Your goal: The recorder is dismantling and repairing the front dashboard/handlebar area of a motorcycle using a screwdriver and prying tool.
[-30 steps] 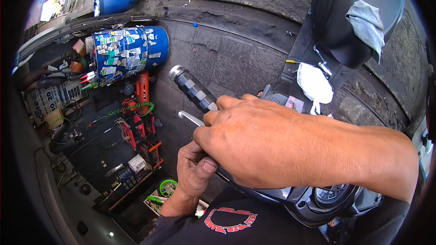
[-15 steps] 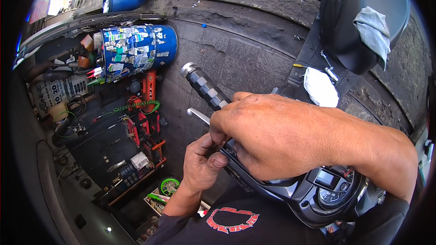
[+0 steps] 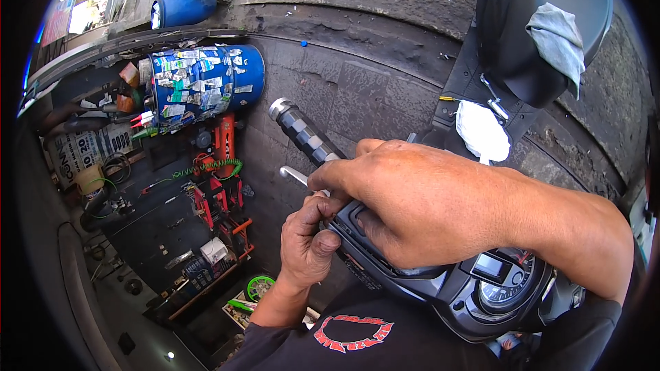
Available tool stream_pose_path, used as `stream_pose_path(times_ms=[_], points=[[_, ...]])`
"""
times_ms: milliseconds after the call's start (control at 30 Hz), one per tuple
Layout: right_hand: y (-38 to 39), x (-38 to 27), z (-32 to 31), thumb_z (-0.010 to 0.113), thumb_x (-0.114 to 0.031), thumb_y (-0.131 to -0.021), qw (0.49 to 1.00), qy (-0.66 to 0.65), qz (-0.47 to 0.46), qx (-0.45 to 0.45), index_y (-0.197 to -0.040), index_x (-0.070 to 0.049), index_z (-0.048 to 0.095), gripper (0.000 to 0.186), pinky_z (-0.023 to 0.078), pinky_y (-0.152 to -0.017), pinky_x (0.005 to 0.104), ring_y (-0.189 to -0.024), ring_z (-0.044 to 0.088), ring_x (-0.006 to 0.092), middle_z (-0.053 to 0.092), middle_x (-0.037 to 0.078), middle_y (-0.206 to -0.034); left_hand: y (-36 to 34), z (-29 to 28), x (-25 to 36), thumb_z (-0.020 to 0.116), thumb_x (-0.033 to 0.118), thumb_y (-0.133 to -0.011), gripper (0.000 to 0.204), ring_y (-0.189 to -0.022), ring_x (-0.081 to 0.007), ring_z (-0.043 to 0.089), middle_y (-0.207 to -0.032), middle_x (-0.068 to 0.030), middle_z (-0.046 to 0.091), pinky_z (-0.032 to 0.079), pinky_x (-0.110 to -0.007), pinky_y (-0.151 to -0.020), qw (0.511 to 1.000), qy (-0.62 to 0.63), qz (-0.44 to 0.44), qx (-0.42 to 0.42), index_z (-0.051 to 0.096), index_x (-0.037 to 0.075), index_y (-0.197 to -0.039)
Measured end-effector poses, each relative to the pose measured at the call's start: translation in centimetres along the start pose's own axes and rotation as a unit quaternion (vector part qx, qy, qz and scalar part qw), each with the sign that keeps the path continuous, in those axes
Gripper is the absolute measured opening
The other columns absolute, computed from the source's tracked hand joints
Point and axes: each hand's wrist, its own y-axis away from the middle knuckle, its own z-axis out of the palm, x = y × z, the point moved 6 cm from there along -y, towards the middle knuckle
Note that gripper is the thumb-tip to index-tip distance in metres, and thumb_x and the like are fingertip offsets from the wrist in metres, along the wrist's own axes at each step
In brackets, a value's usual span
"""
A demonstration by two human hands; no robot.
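Ctr frame: my L hand (image 3: 308, 242), half-curled, at angular black plastic handlebar cover (image 3: 371, 266); R hand (image 3: 419, 199) bent above, holds unclear. I'd brace w/ L, work gently.

I've got good daylight mid-pic, blown-out glare upper L, dim shade lower L w/ one small bright spot (image 3: 170, 355), fisheye-bent edges, black corners, R hand (image 3: 419, 199) fairly sharp.

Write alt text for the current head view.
A person's right hand and left hand are at a scooter's dark handlebar cover, near its lever and black-and-silver grip. A label-patched blue drum shows at upper left.
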Motion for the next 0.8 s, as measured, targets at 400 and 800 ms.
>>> stream_pose_path(times_ms=[400, 800], points=[[5.3, -0.7, -0.3, 0.068, -0.016, -0.078, 0.993, -0.065, -0.022, 0.101, -0.129, 0.006, 0.046, 0.060, 0.045, -0.096, 0.0437, -0.113, 0.055, 0.0382, 0.053, 0.023, -0.127, -0.9, -0.4, -0.2, 0.092, 0.043, -0.052, 0.060, -0.071, -0.0132, 0.043, -0.076, 0.0002, 0.047, 0.034, -0.028, -0.067, 0.984, 0.074, -0.106, -0.120, 0.058, 0.003, -0.083], [6.0, -1.3, 2.3, 0.070, -0.060, -0.073, 0.962, 0.170, 0.213, -0.010, -0.125, 0.023, 0.039, 0.103, 0.046, -0.087, 0.0416, -0.087, 0.064, 0.0388, 0.062, 0.030, -0.096, -1.5, -0.2, -0.3, 0.092, 0.045, -0.050, 0.062, -0.067, -0.0140, 0.041, -0.071, -0.0007, 0.043, 0.033, -0.028, -0.063, 0.984, 0.038, -0.079, -0.155, 0.056, 0.003, -0.078]])
